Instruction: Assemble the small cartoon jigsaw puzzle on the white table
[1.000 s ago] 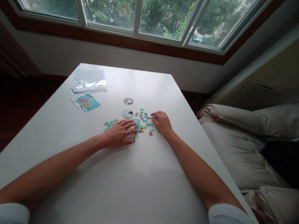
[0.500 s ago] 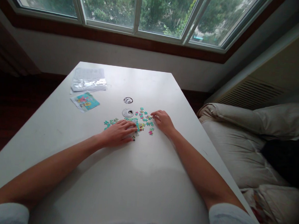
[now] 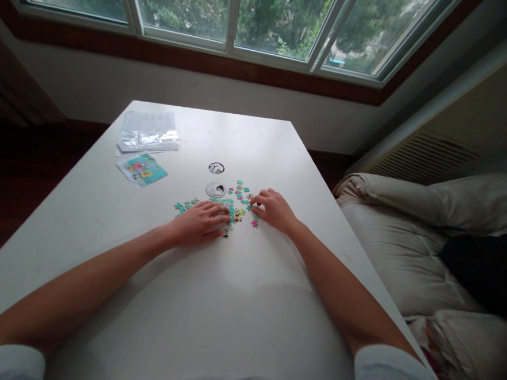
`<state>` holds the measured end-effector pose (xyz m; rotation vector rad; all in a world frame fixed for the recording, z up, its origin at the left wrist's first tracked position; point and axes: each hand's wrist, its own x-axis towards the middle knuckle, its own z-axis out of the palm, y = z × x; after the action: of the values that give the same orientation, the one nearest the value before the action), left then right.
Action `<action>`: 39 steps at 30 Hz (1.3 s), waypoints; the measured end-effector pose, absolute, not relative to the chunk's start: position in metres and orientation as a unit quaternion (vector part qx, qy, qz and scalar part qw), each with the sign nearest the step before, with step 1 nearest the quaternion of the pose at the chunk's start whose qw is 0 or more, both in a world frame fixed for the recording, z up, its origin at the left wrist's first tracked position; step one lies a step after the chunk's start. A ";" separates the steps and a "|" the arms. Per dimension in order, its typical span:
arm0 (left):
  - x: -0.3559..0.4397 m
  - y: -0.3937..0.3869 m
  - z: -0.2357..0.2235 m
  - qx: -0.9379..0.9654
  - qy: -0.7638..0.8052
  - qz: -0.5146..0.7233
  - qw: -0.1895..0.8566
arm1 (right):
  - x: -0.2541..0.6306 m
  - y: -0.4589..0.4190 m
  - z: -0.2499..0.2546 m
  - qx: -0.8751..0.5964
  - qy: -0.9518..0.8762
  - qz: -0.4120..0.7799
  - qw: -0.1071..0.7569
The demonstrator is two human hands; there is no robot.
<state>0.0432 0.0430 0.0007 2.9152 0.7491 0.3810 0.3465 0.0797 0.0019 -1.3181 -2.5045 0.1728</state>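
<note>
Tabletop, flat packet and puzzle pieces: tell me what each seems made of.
White tabletop: smooth and semi-gloss, probably lacquered or laminated board, judging by its soft window reflections.
Flat packet: glossy clear plastic film, by its crinkled bright glints.
Puzzle pieces: likely printed cardboard, being flat and brightly coloured; too small to be sure.

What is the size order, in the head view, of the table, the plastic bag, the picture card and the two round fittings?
1. Table
2. Plastic bag
3. Picture card
4. Near round fitting and far round fitting: not ranked, because nearness to the camera makes it unsure.
</note>
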 end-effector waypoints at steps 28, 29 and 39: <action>0.046 0.041 -0.003 0.959 0.235 0.131 0.086 | 0.343 0.077 0.002 -0.439 -0.797 0.365 0.200; 0.046 0.041 -0.003 0.959 0.236 0.129 0.084 | 0.342 0.076 0.003 -0.439 -0.797 0.367 0.194; 0.047 0.043 -0.003 0.962 0.240 0.112 0.071 | 0.341 0.074 0.006 -0.448 -0.813 0.323 0.185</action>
<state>0.0466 0.0426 -0.0027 2.8916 0.7223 0.3366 0.3413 0.0742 0.0060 -1.2633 -2.2898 0.9116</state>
